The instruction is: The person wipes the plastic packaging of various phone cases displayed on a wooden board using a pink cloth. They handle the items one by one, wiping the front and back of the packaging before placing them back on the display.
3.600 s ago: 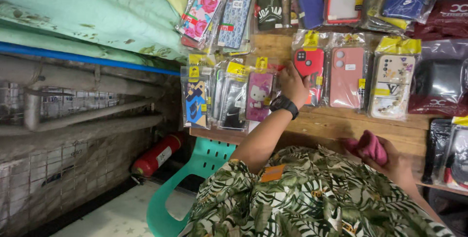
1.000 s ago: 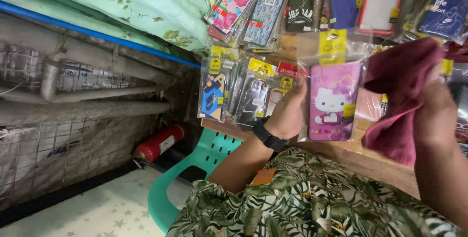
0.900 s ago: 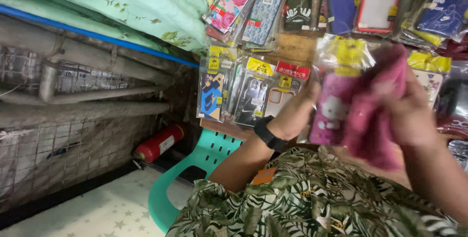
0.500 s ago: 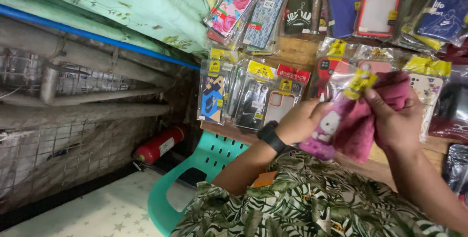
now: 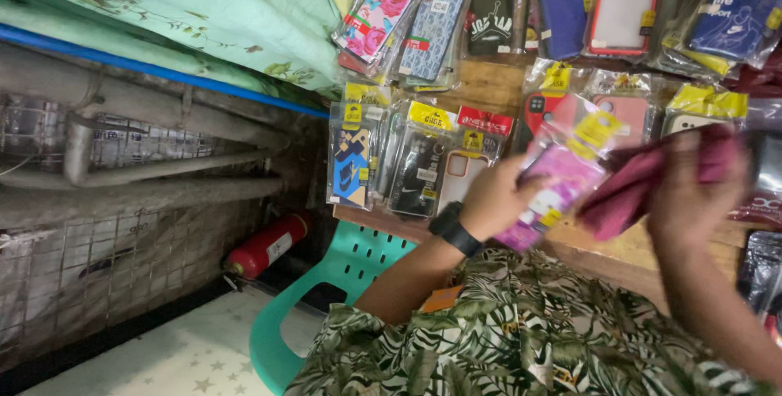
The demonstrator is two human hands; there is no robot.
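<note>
lowered since before, left hand (image 5: 497, 200) grips pink packaged case (image 5: 554, 192), right hand (image 5: 692, 192) seemingly clutches maroon cloth (image 5: 627, 192).

A wooden table (image 5: 489, 86) is carrying rows of packaged phone cases (image 5: 423, 33) lying flat on its surface, several overlapping at their edges.

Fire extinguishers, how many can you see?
1. The red fire extinguisher lies on the floor by the wire mesh, left of the green chair. Others may be hidden.
</note>
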